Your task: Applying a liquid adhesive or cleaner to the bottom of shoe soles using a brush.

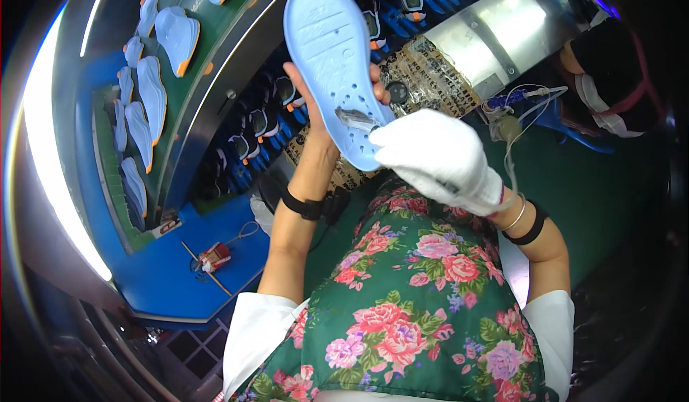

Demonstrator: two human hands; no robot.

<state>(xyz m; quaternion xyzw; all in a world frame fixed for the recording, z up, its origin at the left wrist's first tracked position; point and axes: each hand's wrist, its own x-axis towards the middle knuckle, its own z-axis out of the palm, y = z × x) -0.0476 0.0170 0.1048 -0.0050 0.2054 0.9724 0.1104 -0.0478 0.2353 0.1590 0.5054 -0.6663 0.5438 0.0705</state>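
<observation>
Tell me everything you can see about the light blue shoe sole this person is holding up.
The light blue shoe sole looks like moulded foam or rubber, matte, with shallow grooves across its middle, small round holes near its lower end and an orange edge at the top. It is held upright, tilted slightly, above a flowered apron. The bare left hand grips it from behind, fingers wrapping its edges. The white-gloved right hand presses a small grey brush-like tool against its lower part. Similar soles lie on the green belt to the left.

A light blue shoe sole (332, 61) is held upright by the bare left hand (313, 108), gripped from behind. A small brush (357, 120) is pressed against its perforated heel by the white-gloved right hand (436, 159). More blue soles (152, 86) are laid along the green conveyor belt (188, 79) at left.
</observation>
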